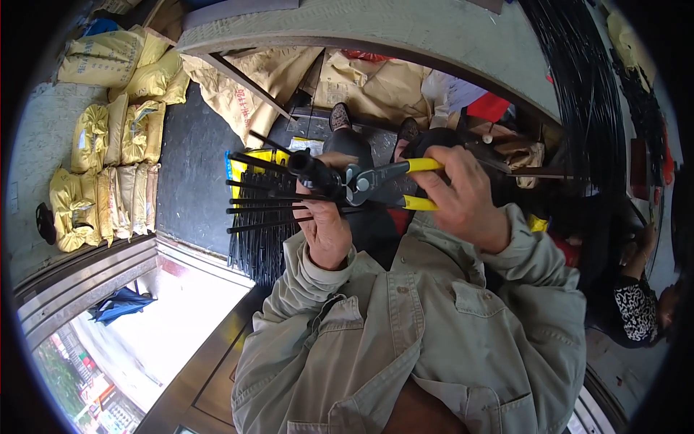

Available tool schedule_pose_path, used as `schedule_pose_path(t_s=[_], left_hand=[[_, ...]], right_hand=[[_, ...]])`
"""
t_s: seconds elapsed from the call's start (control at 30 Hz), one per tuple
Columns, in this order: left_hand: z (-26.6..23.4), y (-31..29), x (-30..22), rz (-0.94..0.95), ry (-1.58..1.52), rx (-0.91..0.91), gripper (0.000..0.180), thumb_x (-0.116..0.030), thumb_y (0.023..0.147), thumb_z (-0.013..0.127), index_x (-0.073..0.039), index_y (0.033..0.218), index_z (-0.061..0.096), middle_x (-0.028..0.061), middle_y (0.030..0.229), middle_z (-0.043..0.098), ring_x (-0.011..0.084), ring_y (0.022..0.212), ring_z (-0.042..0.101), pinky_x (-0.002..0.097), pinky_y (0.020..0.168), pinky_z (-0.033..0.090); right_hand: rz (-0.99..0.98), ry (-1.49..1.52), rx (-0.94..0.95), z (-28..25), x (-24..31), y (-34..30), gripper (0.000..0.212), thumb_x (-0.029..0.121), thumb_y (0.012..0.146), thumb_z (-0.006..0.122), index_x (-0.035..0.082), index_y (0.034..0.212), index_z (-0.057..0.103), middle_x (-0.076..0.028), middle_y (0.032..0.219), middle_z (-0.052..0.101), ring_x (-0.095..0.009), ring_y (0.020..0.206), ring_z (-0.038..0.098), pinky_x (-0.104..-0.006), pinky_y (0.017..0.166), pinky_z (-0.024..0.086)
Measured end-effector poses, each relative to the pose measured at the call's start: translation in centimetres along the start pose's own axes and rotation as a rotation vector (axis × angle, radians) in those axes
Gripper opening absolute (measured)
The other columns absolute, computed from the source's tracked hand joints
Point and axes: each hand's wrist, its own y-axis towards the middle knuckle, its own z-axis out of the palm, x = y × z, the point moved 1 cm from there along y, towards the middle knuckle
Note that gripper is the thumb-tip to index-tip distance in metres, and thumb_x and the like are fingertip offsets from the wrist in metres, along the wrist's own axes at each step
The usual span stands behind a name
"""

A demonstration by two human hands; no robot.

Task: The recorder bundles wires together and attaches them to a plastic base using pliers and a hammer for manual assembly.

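My right hand (463, 195) is closed around a pair of pincers (383, 177) with dark metal jaws and yellow-tipped handles. The handles are spread apart, and the jaws meet the side of a black tubular piece (311, 172). Wrapped under that piece is my left hand (329, 230), which holds it along with several thin black rods (262, 202) pointing out to the left. The rods' inner ends are partly hidden by my fingers and the pincers, so I cannot tell whether the jaws bite on anything.
A dense bundle of black rods (256, 249) lies left of my lap. Full yellowish sacks (134, 137) are stacked at far left. A grey bench (405, 29) spans the back, with long black strands (578, 94) at its right. At far right is another person's patterned sleeve (636, 311).
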Motion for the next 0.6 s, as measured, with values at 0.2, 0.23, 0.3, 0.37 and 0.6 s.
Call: schedule_pose_path(t_s=[0.2, 0.23, 0.3, 0.37, 0.6], left_hand=[[2.0, 0.3, -2.1, -0.018, 0.144, 0.012, 0.070, -0.063, 0.086, 0.032, 0.004, 0.097, 0.050, 0.0084, 0.074, 0.053, 0.0124, 0.058, 0.050, 0.0237, 0.054, 0.042], [2.2, 0.3, -2.2, -0.003, 0.097, 0.051, 0.070, -0.063, 0.086, 0.032, 0.004, 0.096, 0.050, 0.0086, 0.074, 0.053, 0.0126, 0.059, 0.050, 0.0236, 0.055, 0.042], [1.8, 0.0, -1.7, -0.066, 0.091, 0.021, 0.071, -0.063, 0.086, 0.032, 0.004, 0.096, 0.050, 0.0087, 0.075, 0.054, 0.0129, 0.059, 0.051, 0.0234, 0.056, 0.042], [1.6, 0.5, -0.8, -0.191, 0.070, -0.010, 0.071, -0.064, 0.085, 0.032, 0.004, 0.098, 0.050, 0.0090, 0.076, 0.054, 0.0133, 0.060, 0.051, 0.0230, 0.057, 0.042], [2.0, 1.7, -1.9, -0.138, -0.013, 0.195, 0.067, -0.061, 0.084, 0.038, 0.002, 0.101, 0.048, 0.0082, 0.081, 0.055, 0.0130, 0.064, 0.053, 0.0233, 0.060, 0.043]], right_hand=[[0.036, 0.341, 0.315, -5.1, -1.7, 0.9, 0.027, 0.001, 0.069, 0.063, 0.000, 0.096, 0.062, -0.012, 0.092, 0.050, -0.025, 0.075, 0.051, -0.0324, 0.067, 0.043], [0.087, 0.672, 0.526, -5.8, -2.4, 1.0, 0.028, 0.002, 0.070, 0.062, 0.000, 0.098, 0.061, -0.012, 0.094, 0.051, -0.025, 0.077, 0.052, -0.0322, 0.068, 0.043], [0.195, 1.338, 0.947, -6.5, -2.9, 1.1, 0.030, 0.002, 0.073, 0.061, 0.000, 0.103, 0.060, -0.013, 0.097, 0.051, -0.025, 0.080, 0.052, -0.0316, 0.072, 0.042], [0.201, 1.214, 0.862, -6.4, -2.4, 0.6, 0.031, 0.003, 0.074, 0.061, 0.000, 0.105, 0.060, -0.013, 0.100, 0.051, -0.025, 0.083, 0.052, -0.0323, 0.075, 0.041], [0.150, 0.435, 0.303, -3.8, 0.6, -1.2, 0.037, 0.007, 0.077, 0.060, -0.001, 0.113, 0.055, -0.015, 0.115, 0.046, -0.028, 0.102, 0.051, -0.0384, 0.092, 0.037]])
